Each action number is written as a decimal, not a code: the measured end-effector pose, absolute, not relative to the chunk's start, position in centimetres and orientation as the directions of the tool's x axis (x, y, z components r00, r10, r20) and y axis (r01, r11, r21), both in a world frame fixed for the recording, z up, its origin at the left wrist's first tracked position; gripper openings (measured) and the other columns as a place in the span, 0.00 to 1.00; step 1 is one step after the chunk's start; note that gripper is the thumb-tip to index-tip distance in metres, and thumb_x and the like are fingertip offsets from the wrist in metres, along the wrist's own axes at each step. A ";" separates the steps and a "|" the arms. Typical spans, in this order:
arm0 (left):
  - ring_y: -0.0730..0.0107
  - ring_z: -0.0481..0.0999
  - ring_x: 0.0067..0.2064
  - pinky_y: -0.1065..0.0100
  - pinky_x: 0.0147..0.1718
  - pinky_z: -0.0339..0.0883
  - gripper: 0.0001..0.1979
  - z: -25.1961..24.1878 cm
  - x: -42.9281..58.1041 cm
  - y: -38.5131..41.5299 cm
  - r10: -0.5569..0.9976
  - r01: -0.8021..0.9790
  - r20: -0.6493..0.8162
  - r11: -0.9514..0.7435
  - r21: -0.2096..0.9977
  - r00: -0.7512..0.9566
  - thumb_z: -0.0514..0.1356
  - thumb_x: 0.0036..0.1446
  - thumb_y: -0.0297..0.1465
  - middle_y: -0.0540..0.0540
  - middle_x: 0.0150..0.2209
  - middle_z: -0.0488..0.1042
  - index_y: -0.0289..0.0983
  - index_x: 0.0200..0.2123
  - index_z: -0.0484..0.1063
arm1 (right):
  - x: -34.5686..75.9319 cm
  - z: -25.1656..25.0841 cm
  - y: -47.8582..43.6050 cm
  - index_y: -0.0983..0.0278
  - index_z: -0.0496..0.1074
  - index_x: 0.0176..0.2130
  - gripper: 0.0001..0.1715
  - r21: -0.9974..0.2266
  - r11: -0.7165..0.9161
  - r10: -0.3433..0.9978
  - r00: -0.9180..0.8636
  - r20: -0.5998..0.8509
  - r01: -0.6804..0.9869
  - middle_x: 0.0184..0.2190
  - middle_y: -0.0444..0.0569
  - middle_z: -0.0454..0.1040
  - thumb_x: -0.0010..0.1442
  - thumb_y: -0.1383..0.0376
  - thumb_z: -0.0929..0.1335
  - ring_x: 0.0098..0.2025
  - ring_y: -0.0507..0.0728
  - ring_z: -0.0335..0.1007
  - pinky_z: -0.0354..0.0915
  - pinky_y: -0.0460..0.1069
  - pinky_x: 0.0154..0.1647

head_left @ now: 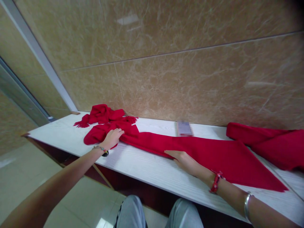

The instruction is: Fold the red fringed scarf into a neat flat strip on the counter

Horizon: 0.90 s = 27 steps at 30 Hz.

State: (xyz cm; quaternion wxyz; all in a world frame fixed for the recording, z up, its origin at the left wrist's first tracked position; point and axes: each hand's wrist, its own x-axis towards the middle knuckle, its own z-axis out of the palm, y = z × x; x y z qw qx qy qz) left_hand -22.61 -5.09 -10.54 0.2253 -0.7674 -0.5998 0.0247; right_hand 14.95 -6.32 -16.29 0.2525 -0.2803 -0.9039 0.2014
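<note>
Left hand [113, 139] palm-down on long red cloth [156, 144], can't tell if gripping; right hand [186, 161] flat, fingers extended, at its front edge. Cloth lies along white tabletop [140, 164], fringed red scarf [101, 113] behind its left end.

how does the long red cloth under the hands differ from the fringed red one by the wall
The long red cloth lies mostly flat in a strip, while the fringed red cloth is bunched up. The fringed cloth shows tassels; the long cloth shows none. The left hand and right hand are at the long cloth, neither at the fringed one. Both are red and lie on the white top.
</note>
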 end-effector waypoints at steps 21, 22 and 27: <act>0.67 0.70 0.42 0.69 0.43 0.61 0.12 -9.4 -16.0 -6.0 0.819 0.796 0.012 -0.554 -0.243 0.573 0.54 0.52 0.21 0.44 0.40 0.70 0.35 0.40 0.69 | 14.7 -16.6 -6.0 0.64 0.65 0.52 0.27 -0.526 0.752 0.627 -0.674 0.389 0.396 0.50 0.52 0.69 0.53 0.77 0.59 0.51 0.56 0.65 0.62 0.54 0.52; 0.68 0.71 0.39 0.71 0.39 0.62 0.11 -8.8 -15.9 -5.6 0.833 0.803 0.032 -0.522 -0.289 0.553 0.53 0.52 0.20 0.44 0.38 0.70 0.35 0.38 0.69 | 14.7 -16.7 -5.9 0.64 0.65 0.52 0.27 -0.529 0.747 0.640 -0.653 0.405 0.403 0.49 0.52 0.69 0.54 0.76 0.58 0.50 0.57 0.66 0.62 0.54 0.52; 0.66 0.71 0.42 0.69 0.37 0.63 0.17 -7.8 -15.5 -5.2 0.823 0.854 0.352 -0.275 -0.441 0.447 0.46 0.57 0.19 0.39 0.42 0.70 0.35 0.46 0.68 | 15.2 -16.8 -5.7 0.67 0.64 0.53 0.27 -0.534 0.696 0.717 -0.431 0.547 0.480 0.49 0.56 0.69 0.55 0.76 0.56 0.51 0.57 0.65 0.61 0.56 0.53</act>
